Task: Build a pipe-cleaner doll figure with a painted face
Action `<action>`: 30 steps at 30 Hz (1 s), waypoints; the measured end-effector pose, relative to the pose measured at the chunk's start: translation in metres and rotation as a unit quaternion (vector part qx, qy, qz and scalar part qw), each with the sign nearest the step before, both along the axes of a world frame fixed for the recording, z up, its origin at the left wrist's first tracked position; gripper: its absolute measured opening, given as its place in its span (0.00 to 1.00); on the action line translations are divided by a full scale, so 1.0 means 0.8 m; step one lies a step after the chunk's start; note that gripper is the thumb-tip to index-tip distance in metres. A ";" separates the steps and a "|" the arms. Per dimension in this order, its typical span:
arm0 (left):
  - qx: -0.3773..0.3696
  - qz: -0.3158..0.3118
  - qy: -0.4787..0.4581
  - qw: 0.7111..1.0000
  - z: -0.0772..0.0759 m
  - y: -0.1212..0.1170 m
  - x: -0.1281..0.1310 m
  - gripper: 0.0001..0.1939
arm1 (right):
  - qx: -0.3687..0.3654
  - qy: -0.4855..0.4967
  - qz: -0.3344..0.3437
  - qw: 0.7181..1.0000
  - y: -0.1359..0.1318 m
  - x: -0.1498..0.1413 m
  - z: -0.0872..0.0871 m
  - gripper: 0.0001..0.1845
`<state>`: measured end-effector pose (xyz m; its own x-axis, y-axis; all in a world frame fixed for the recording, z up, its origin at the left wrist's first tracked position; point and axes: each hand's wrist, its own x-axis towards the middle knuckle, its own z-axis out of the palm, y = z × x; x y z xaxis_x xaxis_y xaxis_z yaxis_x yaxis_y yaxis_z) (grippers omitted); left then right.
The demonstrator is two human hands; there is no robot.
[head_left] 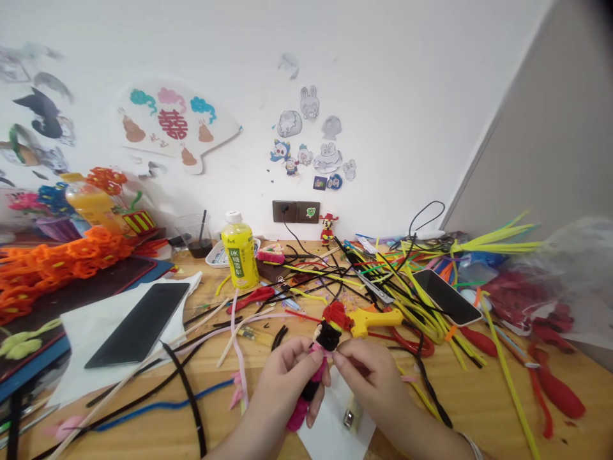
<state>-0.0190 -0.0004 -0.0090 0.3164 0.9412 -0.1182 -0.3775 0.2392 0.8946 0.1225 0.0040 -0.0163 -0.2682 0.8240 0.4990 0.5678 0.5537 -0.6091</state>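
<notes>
A small pipe-cleaner doll [329, 337] with a red hat, black hair and a pink-and-black body is upright, tilted slightly right. My left hand [288, 378] wraps its fingers round the doll's body, thumb at its chest. At the doll's right side, just below the head, my right hand [371, 370] is closed in a pinch; whatever lies between its fingertips is too small to make out. Just behind the doll's head lies a yellow hot glue gun [376, 320]. Under the hands are a sheet of white paper [330, 434] and a lighter [352, 414].
Loose black and yellow pipe cleaners [426, 306] clutter the right and back. A yellow drink bottle [239, 252] stands behind, left of centre. One dark phone [141, 326] lies left, another phone [447, 295] right. Red-handled pliers [555, 383] lie far right; a similar doll [327, 230] stands by the wall.
</notes>
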 end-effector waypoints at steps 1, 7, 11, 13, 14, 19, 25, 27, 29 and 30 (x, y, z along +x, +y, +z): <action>-0.003 0.005 0.000 1.000 0.001 0.000 0.001 0.14 | 0.002 -0.003 -0.001 1.000 0.000 0.000 0.000 0.15; -0.008 0.017 -0.008 1.000 0.003 -0.001 0.002 0.13 | 0.012 -0.006 -0.003 1.000 -0.002 0.000 0.000 0.15; 0.005 0.018 -0.014 1.000 0.003 -0.002 0.000 0.11 | 0.004 0.004 0.008 1.000 -0.001 0.001 -0.001 0.15; 0.022 0.014 -0.009 1.000 0.004 -0.004 -0.001 0.11 | -0.009 0.012 0.008 1.000 0.002 0.003 -0.002 0.16; 0.030 0.015 0.001 0.999 0.005 -0.005 -0.002 0.10 | -0.016 0.019 0.006 1.000 0.004 0.004 -0.002 0.16; 0.108 0.062 0.138 0.983 0.001 -0.006 -0.003 0.09 | -0.052 0.039 0.001 0.998 0.017 0.012 -0.007 0.16; 0.335 0.144 0.354 0.861 -0.020 -0.005 -0.008 0.12 | -0.078 0.107 0.012 0.991 0.026 0.012 -0.018 0.08; 0.387 0.148 0.395 0.820 -0.022 -0.006 -0.009 0.13 | -0.093 0.147 0.010 0.985 0.026 0.009 -0.020 0.05; 0.435 0.150 0.408 0.789 -0.022 -0.007 -0.009 0.14 | -0.102 0.180 0.022 0.978 0.025 0.007 -0.019 0.06; 0.453 0.150 0.409 0.778 -0.021 -0.008 -0.009 0.14 | -0.106 0.192 0.030 0.975 0.025 0.006 -0.017 0.07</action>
<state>-0.0261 -0.0065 -0.0254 0.2340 0.7722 0.5908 0.4888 -0.6187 0.6151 0.1276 0.0238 -0.0301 -0.1461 0.9078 0.3932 0.2452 0.4183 -0.8746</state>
